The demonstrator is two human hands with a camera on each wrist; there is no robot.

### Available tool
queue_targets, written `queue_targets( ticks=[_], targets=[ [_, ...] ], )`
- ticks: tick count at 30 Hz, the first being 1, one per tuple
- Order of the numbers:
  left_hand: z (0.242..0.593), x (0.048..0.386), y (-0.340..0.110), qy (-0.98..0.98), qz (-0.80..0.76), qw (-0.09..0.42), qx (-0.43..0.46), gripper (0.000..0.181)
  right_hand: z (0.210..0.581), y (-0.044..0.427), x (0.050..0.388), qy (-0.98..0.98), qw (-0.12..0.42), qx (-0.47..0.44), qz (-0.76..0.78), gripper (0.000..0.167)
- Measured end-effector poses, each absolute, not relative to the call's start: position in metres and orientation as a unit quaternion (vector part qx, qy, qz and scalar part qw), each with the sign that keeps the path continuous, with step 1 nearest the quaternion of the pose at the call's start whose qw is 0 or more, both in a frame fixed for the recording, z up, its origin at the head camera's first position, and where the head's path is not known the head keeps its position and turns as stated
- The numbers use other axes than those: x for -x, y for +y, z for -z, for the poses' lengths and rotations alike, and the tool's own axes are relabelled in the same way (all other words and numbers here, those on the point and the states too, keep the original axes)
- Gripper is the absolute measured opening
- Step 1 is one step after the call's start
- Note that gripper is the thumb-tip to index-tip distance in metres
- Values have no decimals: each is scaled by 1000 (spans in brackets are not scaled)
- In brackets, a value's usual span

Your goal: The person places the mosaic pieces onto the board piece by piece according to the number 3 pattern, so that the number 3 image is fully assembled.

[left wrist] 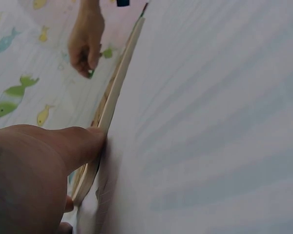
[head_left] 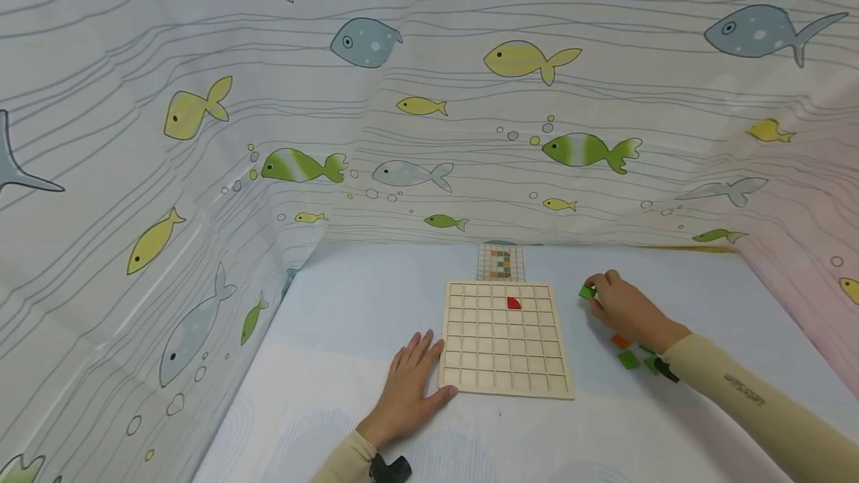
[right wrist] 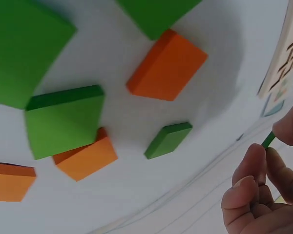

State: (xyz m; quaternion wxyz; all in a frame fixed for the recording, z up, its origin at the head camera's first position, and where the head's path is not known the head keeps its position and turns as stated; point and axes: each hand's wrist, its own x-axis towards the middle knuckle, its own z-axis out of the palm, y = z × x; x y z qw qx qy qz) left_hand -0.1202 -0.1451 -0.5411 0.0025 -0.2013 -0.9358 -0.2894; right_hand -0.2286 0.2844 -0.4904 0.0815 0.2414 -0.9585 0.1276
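A wooden grid board (head_left: 503, 341) lies on the table with one red piece (head_left: 514, 303) in its upper part. My left hand (head_left: 408, 387) rests at the board's left edge, fingers spread; in the left wrist view its thumb (left wrist: 83, 144) touches the board's rim (left wrist: 118, 83). Right of the board, my right hand (head_left: 631, 308) pinches a green square tile (head_left: 587, 292) above the table. The right wrist view shows that tile (right wrist: 268, 140) edge-on between the thumb and fingers of my right hand (right wrist: 268, 180).
Loose green tiles (head_left: 628, 360) and an orange tile (head_left: 622, 341) lie below my right hand, several more showing in the right wrist view, some overlapping. A small pattern card (head_left: 500, 263) stands behind the board. Fish-printed cloth (head_left: 429, 133) surrounds the table.
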Motion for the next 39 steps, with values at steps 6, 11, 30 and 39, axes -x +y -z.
queue_targets(
  ticks=[6, 11, 30, 39],
  targets=[
    [541, 122, -145, -936, 291, 0, 200, 77, 485, 269, 233, -954, 93, -256, -123, 29],
    [541, 123, -145, -935, 291, 3, 201, 77, 482, 255, 240, -955, 84, -256, -123, 29],
    [542, 121, -144, -936, 292, 1, 198, 77, 489, 205, 250, -958, 32, -250, -137, 33],
    [543, 120, -145, -936, 290, 2, 198, 77, 488, 183, 249, -951, 22, -274, -139, 36]
  ],
)
